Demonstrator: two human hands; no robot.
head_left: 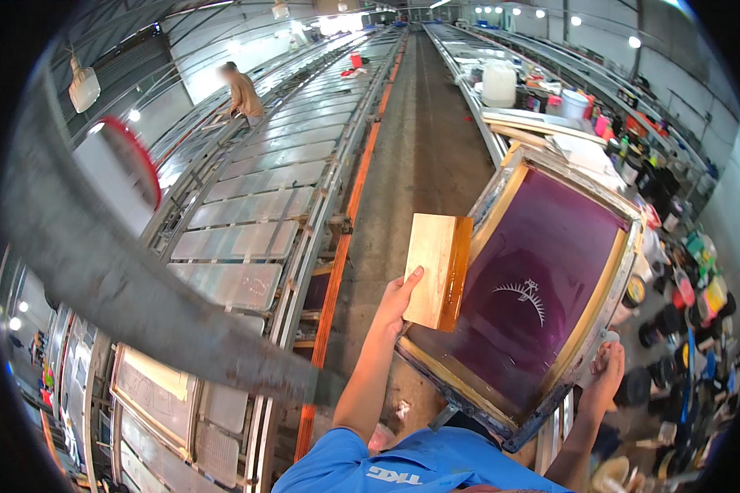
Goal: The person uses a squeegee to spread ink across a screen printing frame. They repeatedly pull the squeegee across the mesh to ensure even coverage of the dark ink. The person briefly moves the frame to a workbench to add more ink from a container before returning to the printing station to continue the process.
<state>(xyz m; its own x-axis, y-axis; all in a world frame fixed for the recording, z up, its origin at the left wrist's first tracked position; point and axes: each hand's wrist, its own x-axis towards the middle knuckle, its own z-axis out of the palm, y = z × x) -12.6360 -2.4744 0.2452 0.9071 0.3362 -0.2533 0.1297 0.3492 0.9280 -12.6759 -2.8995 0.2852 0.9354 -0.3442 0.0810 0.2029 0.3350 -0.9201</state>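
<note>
My left hand (401, 300) grips a squeegee (432, 267) by its pale wooden handle, thumb on the near face. The squeegee's amber blade points right, overlapping in view the left side of a screen-printing frame (585, 348). Its dark purple mesh (543, 246) bears a pale, spiky arched design below the middle. The screen lies tilted in front of my body, its lower edge close to my blue shirt. Beside the screen's right edge, my right hand (607, 371) is closed, with a small greyish thing at the fingertips that I cannot make out.
Left runs a long printing table (259, 238) with flat panels and an orange-red rail (358, 189). A blurred grey beam (164, 287) crosses the near left. Bottles, tubs and a white jerrycan (499, 85) crowd the right. Another person (242, 92) stands far left.
</note>
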